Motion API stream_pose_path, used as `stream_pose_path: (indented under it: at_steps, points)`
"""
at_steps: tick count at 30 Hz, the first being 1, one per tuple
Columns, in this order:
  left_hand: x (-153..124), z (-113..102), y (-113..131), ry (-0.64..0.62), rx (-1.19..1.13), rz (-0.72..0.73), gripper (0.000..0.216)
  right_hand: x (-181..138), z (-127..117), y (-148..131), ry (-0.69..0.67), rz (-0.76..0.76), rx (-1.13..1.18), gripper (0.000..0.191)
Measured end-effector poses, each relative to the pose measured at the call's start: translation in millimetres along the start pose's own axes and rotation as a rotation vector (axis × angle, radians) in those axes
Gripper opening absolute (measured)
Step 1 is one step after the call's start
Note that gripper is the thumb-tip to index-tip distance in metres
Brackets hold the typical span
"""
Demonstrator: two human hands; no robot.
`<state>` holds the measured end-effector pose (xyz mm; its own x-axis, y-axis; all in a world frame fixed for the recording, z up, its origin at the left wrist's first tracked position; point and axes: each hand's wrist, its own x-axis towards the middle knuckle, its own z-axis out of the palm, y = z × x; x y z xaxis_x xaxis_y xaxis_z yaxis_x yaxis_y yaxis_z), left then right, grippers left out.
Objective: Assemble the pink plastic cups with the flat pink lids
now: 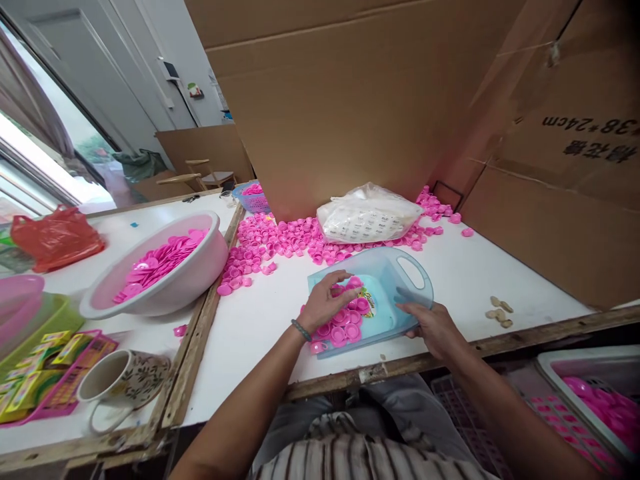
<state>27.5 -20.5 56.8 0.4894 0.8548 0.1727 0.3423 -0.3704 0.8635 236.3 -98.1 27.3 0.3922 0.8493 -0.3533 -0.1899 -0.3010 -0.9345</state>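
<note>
A translucent blue plastic tray (385, 267) with an oval handle hole lies on the white table, a printed sticker showing on its bottom. My right hand (433, 327) grips its near right side, thumb over the rim and fingers underneath. Small pink plastic cups (345, 327) are heaped in the tray's left end. Over them is my left hand (325, 300), its fingers curved and the thumb apart, with pink cups showing between. A green bead bracelet (301, 330) circles that wrist. Many more pink cups (295, 237) are scattered behind the tray.
A white plastic bag (370, 213) lies among the cups against a tall cardboard box (360, 107). Several peanuts (500, 313) lie at right. Leftward are a basin (205, 267) of pink discs, a patterned mug (145, 377) and a red bag (57, 237). A basket (575, 363) stands below right.
</note>
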Motion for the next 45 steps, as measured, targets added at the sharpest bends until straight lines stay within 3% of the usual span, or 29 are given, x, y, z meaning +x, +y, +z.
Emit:
stream_pose_path:
  at_steps: [3, 6, 10, 14, 21, 27, 31, 38, 45]
  points:
    - [-34.3, -28.2, -7.6, -0.021, 0.369, 0.032, 0.072, 4.4, -16.0, -5.0, 0.029, 0.007, -0.014, 0.041]
    - [-78.9, -46.0, -40.9, -0.088, 0.642, -0.069, 0.099, 9.1, -32.8, -11.0, 0.034, 0.014, -0.034, 0.045]
    - [-110.0, -35.0, -77.3, -0.071, 0.716, -0.118, 0.108, 9.4, -35.1, -12.4, 0.0, 0.007, -0.056, 0.042]
    - [-89.6, -14.0, -80.9, 0.026, 0.542, -0.122, 0.091, -1.5, -17.9, -5.4, -0.054, 0.008, -0.044, 0.045]
    - [-47.6, -0.9, -61.8, 0.267, 0.07, -0.207, 0.062, -11.7, -6.6, 8.5, 0.0, -0.041, 0.059, 0.038]
    - [-24.4, 14.3, -34.0, 0.268, -0.233, -0.083, 0.049, -13.3, -4.1, 19.6, 0.064, -0.049, 0.224, 0.038]
    - [-10.1, 19.7, -12.4, 0.247, -0.217, -0.038, 0.045, -18.0, -10.0, 25.5, 0.082, -0.046, 0.379, 0.037]
    - [3.8, 22.3, 28.0, 0.201, 0.034, 0.193, 0.032, -21.3, -24.2, 31.9, 0.111, -0.045, 0.58, 0.035]
    - [-9.5, 25.7, 66.2, 0.094, 0.164, 0.323, 0.025, -33.9, -30.1, 29.1, 0.084, -0.041, 0.659, 0.027]
